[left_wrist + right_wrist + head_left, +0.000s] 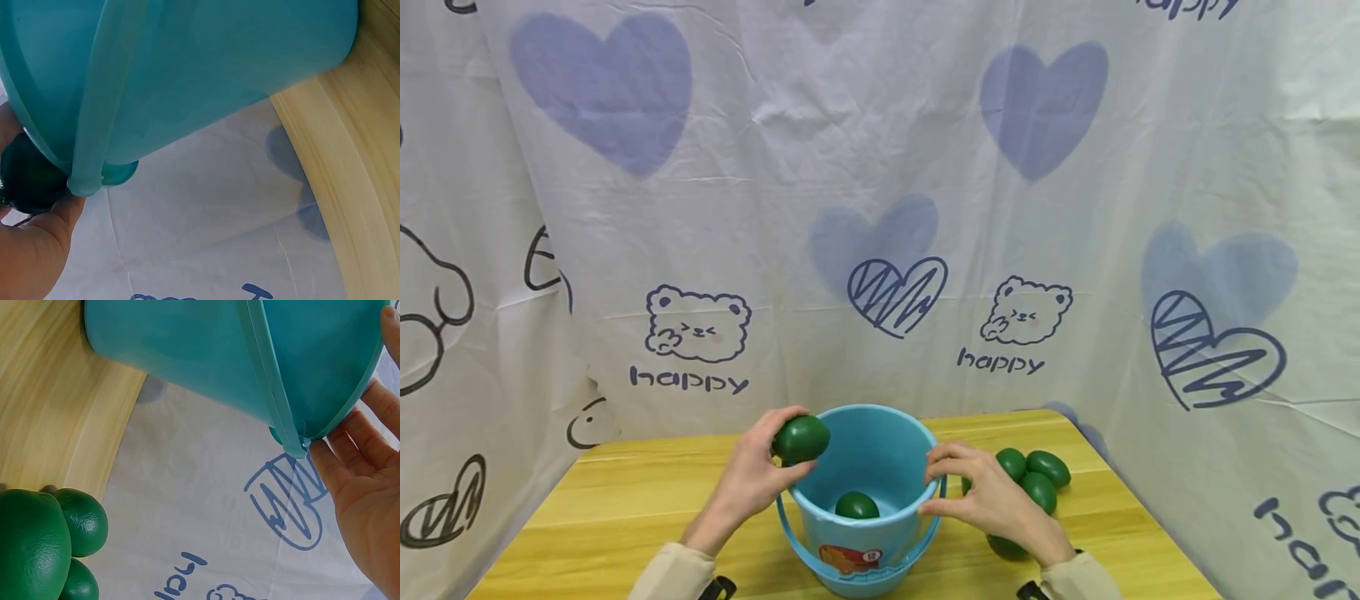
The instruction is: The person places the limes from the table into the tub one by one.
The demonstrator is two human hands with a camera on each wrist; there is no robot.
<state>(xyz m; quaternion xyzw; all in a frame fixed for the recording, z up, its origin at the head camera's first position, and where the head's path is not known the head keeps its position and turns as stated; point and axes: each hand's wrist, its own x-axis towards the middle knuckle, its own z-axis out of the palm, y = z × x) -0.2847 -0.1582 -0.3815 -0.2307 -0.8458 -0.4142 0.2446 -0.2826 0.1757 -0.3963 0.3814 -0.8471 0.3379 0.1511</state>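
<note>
A light blue bucket stands upright on the table, and one dark green avocado lies on its bottom. My left hand holds another avocado between thumb and fingers at the bucket's left rim. In the left wrist view that avocado is beside the rim, near the handle joint. My right hand touches the right rim, its thumb spread from the fingers. The right wrist view shows fairly straight fingers along the rim by the handle.
Several more avocados are grouped on the wooden table right of the bucket, partly hidden by my right hand and forearm. Behind the table hangs a white cloth printed with hearts and bears. The bucket's handle hangs down at its front.
</note>
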